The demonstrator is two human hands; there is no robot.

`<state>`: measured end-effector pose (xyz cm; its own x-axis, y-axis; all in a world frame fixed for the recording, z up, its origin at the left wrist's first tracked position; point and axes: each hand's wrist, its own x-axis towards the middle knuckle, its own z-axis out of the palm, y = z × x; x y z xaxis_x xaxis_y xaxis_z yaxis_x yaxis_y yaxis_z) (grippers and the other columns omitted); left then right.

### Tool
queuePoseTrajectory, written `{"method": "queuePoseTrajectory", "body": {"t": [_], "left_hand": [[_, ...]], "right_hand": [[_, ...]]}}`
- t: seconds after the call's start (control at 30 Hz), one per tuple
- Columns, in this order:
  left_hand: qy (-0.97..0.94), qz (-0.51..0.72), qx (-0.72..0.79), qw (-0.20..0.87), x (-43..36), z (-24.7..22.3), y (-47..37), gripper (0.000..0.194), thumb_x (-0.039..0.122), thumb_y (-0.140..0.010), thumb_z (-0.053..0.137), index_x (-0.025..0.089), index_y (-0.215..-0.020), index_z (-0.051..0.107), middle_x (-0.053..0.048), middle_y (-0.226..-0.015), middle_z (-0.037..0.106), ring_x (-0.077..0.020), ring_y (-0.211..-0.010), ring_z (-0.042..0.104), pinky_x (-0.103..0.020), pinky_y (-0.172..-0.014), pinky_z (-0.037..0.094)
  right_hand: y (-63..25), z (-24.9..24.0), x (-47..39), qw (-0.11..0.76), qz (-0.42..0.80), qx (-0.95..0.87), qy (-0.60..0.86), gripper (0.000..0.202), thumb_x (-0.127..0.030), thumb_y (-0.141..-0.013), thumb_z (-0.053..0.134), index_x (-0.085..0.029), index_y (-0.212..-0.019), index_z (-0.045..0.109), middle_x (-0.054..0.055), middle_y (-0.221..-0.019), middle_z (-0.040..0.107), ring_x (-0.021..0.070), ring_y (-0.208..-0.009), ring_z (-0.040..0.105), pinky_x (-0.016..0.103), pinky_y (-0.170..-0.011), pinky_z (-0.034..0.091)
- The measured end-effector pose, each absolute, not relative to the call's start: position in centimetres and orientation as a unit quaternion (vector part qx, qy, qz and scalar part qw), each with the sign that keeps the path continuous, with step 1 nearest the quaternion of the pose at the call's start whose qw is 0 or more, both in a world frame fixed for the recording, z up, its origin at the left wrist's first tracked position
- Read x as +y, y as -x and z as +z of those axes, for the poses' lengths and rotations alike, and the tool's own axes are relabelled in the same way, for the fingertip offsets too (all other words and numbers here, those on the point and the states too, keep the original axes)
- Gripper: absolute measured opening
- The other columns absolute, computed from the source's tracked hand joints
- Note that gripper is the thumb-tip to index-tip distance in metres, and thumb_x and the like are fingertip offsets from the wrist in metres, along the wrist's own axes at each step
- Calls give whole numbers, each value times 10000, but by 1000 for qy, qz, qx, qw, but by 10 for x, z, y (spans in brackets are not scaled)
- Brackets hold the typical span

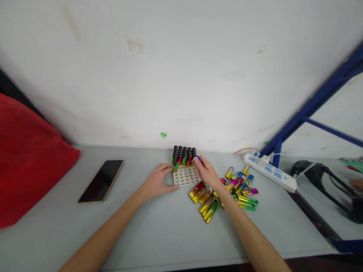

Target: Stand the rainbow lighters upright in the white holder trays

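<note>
A pale tray [185, 176] with rows of holes lies on the table. Its back rows hold several upright lighters [184, 154] with black tops and shiny coloured bodies, and one more lighter [176, 167] stands by itself at the left of the row in front. My left hand [159, 182] is open around the tray's left side, thumb at the near corner and fingers at the far left. Over the tray's right side, my right hand [208, 173] is closed in a pinch on a small blue-ended piece, seemingly a lighter [199, 158], mostly hidden by the fingers.
Loose shiny lighters [210, 210] lie in a pile right of the tray, partly under my right forearm. A phone [101, 181] rests at left, near a red cloth-like object [28, 162]. At right are a power strip [270, 172], blue metal frame [309, 109] and black object [320, 181]. A wall stands behind.
</note>
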<state>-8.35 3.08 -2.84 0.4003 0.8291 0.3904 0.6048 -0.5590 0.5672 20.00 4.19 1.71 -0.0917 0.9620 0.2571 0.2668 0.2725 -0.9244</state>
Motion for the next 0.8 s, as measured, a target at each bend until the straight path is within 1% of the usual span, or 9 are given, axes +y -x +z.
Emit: {"method": "queuePoseTrajectory", "body": {"t": [0.07,0.17,0.27,0.37,0.47,0.53,0.7,0.8], "left_hand": [[-817,329,441,173,29,-28,83,635,563,-815,1099,259,-1327,880,-108,-1381,854,-394,-1304,826,-546,-1236,697],[-815,324,444,182,28,-27,83,662,551,-816,1102,258,-1362,869,-110,-1404,845,-388,-1323,820,-539,-1246,691],[-815,323,444,187,28,-27,84,683,561,-834,1091,254,-1398,857,-117,-1429,837,-393,-1353,809,-551,-1264,680],[-815,323,441,192,28,-26,84,677,596,-838,1082,255,-1380,862,-116,-1424,836,-394,-1339,813,-561,-1260,682],[-817,321,439,193,29,-26,84,673,627,-833,1078,255,-1355,870,-119,-1420,839,-399,-1333,812,-569,-1267,678],[-817,320,440,192,29,-26,84,675,637,-836,1073,252,-1352,871,-125,-1433,838,-403,-1343,807,-575,-1283,668],[-818,318,440,190,29,-27,84,675,641,-836,1071,253,-1351,873,-129,-1427,843,-406,-1354,801,-583,-1282,668],[-820,319,438,185,30,-27,84,661,632,-840,1066,255,-1350,875,-127,-1418,847,-404,-1337,809,-584,-1267,677]], "right_hand": [[-191,14,36,471,352,-641,493,689,-938,-1062,592,-289,-831,605,-28,-701,544,206,-709,512,316,-632,441],[-184,8,22,458,345,-639,512,709,-917,-1054,580,-295,-722,501,-29,-666,503,194,-697,470,331,-653,399],[-183,5,11,433,344,-658,510,628,-801,-1044,578,-296,-683,481,-27,-651,487,187,-684,453,337,-666,381],[-183,3,7,420,331,-671,514,514,-676,-1003,572,-302,-671,452,-22,-648,492,189,-682,468,339,-682,385],[-181,3,7,414,328,-674,517,447,-611,-977,571,-305,-679,438,-16,-653,516,194,-686,490,337,-688,387],[-179,2,7,412,332,-671,520,451,-621,-986,558,-305,-684,447,-14,-654,527,195,-683,490,335,-681,380],[-176,6,5,427,327,-665,517,532,-724,-1040,567,-299,-724,507,-18,-670,551,202,-690,493,331,-670,390],[-176,6,4,420,321,-671,520,543,-719,-1034,584,-300,-698,500,-17,-654,541,199,-678,487,331,-662,380]]}}
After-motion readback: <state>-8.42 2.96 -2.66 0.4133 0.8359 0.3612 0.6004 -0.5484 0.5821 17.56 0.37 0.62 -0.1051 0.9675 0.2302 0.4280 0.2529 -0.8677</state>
